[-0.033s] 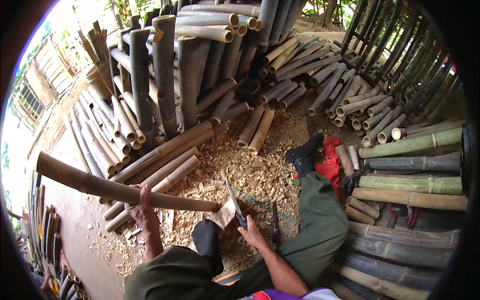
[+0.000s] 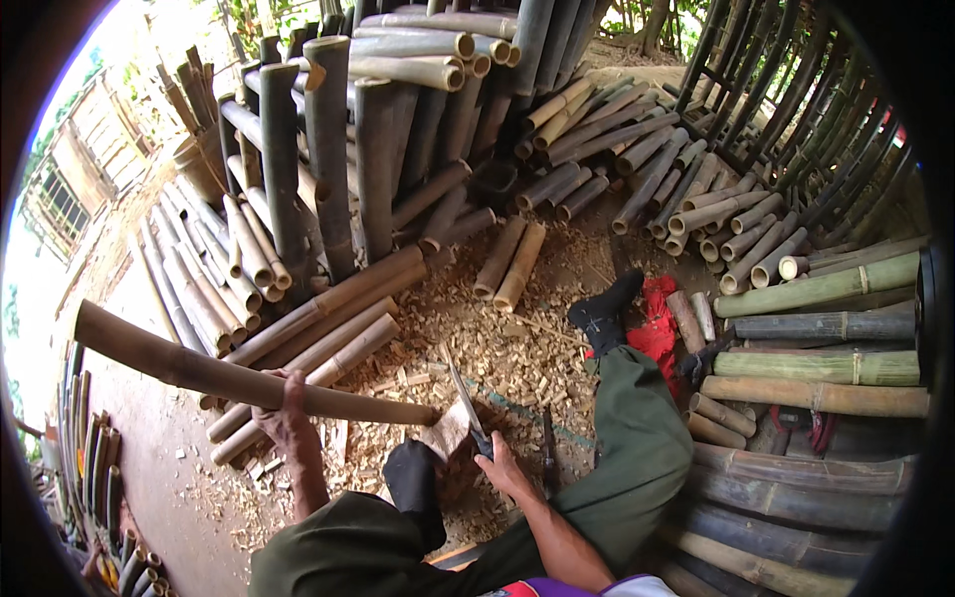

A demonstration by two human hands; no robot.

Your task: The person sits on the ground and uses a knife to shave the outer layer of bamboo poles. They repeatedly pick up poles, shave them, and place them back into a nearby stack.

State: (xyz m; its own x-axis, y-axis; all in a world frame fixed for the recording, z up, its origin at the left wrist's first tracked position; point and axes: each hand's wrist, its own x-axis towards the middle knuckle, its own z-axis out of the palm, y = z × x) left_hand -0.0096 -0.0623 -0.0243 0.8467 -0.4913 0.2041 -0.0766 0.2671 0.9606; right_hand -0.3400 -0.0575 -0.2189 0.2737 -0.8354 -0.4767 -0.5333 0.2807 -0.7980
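Observation:
My left hand is wrapped round a long brown bamboo pole. The pole slants from the upper left down to a pale wooden block, its cut end resting at or just over the block. In my right hand is the dark handle of a large knife. Its long blade points up and away, beside the pole's end and apart from it. My dark-socked left foot is next to the block. Fingers on the knife handle are partly hidden.
Wood chips cover the ground between my legs. Cut bamboo tubes lie beyond my left hand, with upright thick poles behind. More stacked bamboo fills the right side. A red cloth lies by my other foot.

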